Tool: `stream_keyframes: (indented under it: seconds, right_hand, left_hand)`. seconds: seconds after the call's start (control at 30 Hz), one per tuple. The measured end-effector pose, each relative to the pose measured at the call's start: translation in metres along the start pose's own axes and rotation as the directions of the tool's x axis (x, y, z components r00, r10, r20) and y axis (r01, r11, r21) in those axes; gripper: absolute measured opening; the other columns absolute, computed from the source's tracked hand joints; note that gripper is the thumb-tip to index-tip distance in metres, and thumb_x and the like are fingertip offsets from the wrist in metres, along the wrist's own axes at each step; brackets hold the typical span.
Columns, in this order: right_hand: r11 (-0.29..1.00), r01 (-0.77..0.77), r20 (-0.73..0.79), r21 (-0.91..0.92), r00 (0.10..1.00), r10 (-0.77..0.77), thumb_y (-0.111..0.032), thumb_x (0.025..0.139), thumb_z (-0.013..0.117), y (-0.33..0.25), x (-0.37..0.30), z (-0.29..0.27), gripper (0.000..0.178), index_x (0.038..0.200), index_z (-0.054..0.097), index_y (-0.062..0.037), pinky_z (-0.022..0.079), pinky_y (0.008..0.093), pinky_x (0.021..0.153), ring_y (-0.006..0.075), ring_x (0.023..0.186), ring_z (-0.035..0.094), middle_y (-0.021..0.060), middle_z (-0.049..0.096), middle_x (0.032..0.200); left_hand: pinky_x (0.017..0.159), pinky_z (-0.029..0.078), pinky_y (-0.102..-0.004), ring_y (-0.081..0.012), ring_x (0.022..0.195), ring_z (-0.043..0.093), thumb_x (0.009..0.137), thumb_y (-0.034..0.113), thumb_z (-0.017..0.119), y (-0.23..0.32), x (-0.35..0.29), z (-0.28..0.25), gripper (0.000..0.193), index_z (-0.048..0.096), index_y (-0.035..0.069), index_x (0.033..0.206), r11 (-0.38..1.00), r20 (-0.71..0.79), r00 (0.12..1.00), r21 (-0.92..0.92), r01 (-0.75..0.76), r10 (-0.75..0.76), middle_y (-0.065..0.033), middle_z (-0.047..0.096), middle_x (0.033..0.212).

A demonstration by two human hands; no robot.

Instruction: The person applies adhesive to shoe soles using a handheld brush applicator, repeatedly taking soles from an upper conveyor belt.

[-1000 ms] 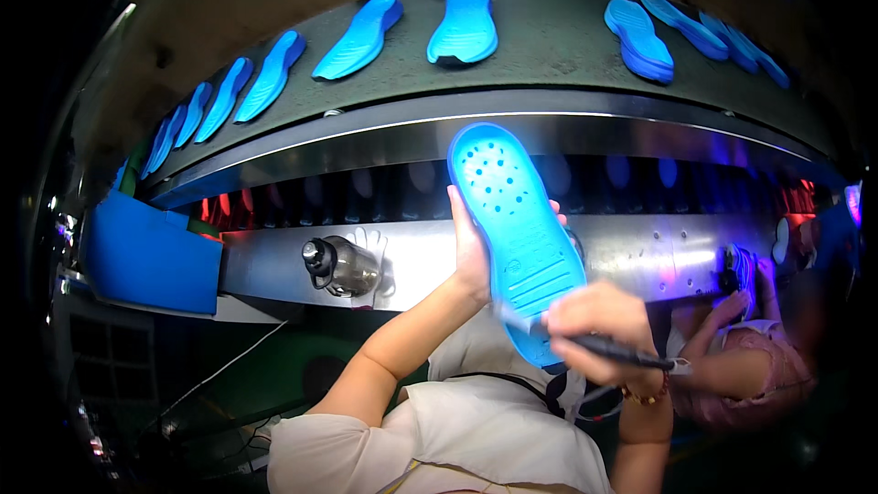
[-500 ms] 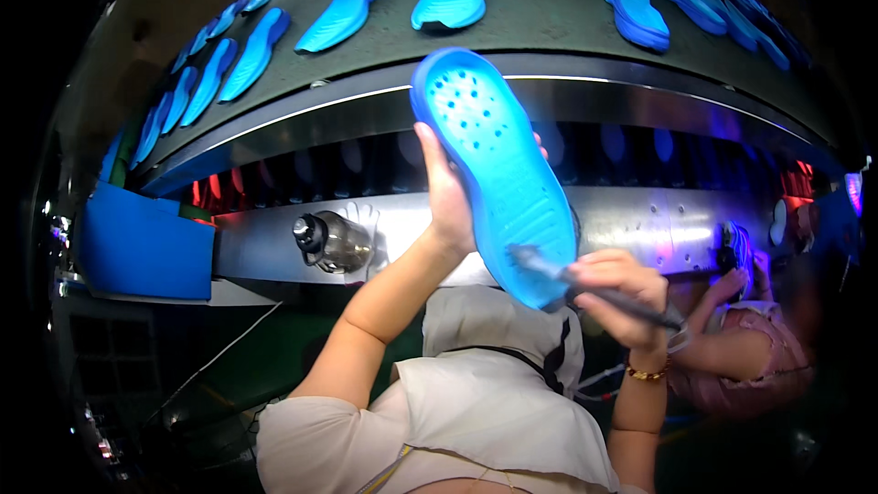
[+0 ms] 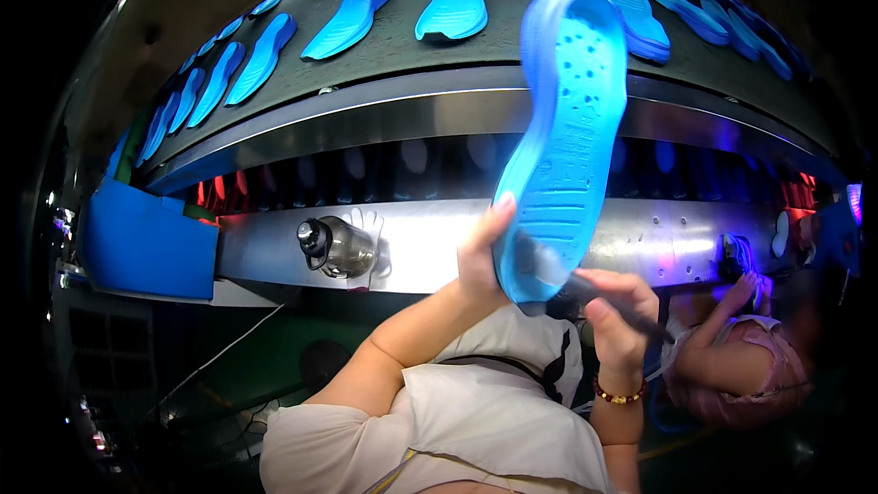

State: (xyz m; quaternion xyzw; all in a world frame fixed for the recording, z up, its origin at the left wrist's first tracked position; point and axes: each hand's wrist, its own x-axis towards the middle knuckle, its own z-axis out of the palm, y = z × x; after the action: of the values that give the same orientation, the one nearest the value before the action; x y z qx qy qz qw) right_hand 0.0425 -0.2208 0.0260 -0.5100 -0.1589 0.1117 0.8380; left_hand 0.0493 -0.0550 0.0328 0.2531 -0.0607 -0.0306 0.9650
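Observation:
My left hand (image 3: 483,256) grips a blue shoe sole (image 3: 572,151) by its left edge, low down near the end closest to me. The sole is tilted, its hollow side facing me, with a group of small holes at the far end. In my right hand (image 3: 624,320) is a dark-handled brush (image 3: 631,313), held closed between thumb and fingers. The brush head is smeared by motion and lies over the near end of the sole. My left fingers behind the sole are hidden.
Beyond the metal ledge (image 3: 412,96), a dark belt (image 3: 384,55) carries several blue soles (image 3: 453,2). On the metal shelf (image 3: 261,242) stand a smoky bottle (image 3: 343,247) and a blue box (image 3: 151,242) at left. Another person (image 3: 741,357) works at right.
The sole has swung more upright, its far end moving right and farther away. My left hand has slid toward its near end. The brush stays at the near end as my right hand shifts slightly.

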Motion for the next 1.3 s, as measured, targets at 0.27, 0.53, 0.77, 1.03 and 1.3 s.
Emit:
stream_keyframes:
  seconds: [0.27, 0.53, 0.77, 1.03, 1.3]
  right_hand:
    - [0.878, 0.287, 0.286, -0.382, 0.941, -0.183, 0.006, 0.064, 0.065, -0.016, 0.017, 0.009, 0.021, 0.085, 0.060, 0.0041, 0.048, 0.0311, 0.073, 0.0245, 0.081, 0.062, 0.0183, 0.062, 0.087]
    - [0.858, 0.256, 0.430, -0.445, 0.902, -0.047, 0.002, 0.064, 0.067, -0.035, 0.038, -0.004, 0.019, 0.083, 0.063, 0.0018, 0.048, 0.0304, 0.073, 0.0237, 0.079, 0.063, 0.0152, 0.064, 0.084]
    - [0.746, 0.447, 0.673, -0.493, 0.739, 0.002, -0.001, 0.062, 0.069, -0.045, 0.029, 0.014, 0.022, 0.082, 0.063, -0.0033, 0.048, 0.0307, 0.068, 0.0228, 0.078, 0.062, 0.0092, 0.064, 0.082]
    - [0.598, 0.428, 0.688, -0.677, 0.656, 0.310, -0.001, 0.067, 0.068, -0.052, 0.039, -0.014, 0.019, 0.085, 0.063, -0.0031, 0.051, 0.0283, 0.065, 0.0231, 0.080, 0.064, 0.0123, 0.065, 0.089]
    - [0.594, 0.325, 0.631, -0.736, 0.647, 0.428, 0.000, 0.070, 0.065, -0.045, 0.023, -0.032, 0.020, 0.089, 0.062, -0.0042, 0.050, 0.0291, 0.074, 0.0220, 0.085, 0.063, 0.0098, 0.064, 0.092]
  left_hand:
    - [0.086, 0.043, -0.0372, -0.0244, 0.098, 0.055, 0.088, 0.039, 0.037, 0.007, 0.018, -0.016, 0.051, 0.041, 0.000, 0.121, 0.963, -0.033, 0.998, -0.261, -0.061, 0.054, -0.0152, 0.054, 0.111]
    - [0.084, 0.044, -0.0360, -0.0246, 0.095, 0.057, 0.087, 0.039, 0.039, 0.018, 0.018, -0.022, 0.052, 0.044, -0.002, 0.118, 0.966, 0.034, 0.999, -0.260, 0.007, 0.002, -0.0163, 0.056, 0.108]
    - [0.088, 0.043, -0.0420, -0.0302, 0.096, 0.057, 0.088, 0.036, 0.036, 0.030, 0.026, -0.028, 0.049, 0.048, -0.003, 0.115, 0.929, 0.074, 0.984, -0.325, 0.178, -0.163, -0.0193, 0.055, 0.109]
    - [0.075, 0.047, -0.0291, -0.0203, 0.088, 0.057, 0.078, 0.030, 0.059, 0.038, 0.031, -0.015, 0.050, 0.050, -0.005, 0.113, 0.548, -0.244, 0.622, 0.310, 0.777, -0.744, -0.0173, 0.056, 0.103]
    - [0.072, 0.048, -0.0290, -0.0188, 0.089, 0.057, 0.080, 0.040, 0.054, 0.043, 0.022, -0.019, 0.056, 0.048, -0.001, 0.118, 0.277, -0.307, 0.562, 0.632, 0.724, -0.768, -0.0176, 0.054, 0.106]
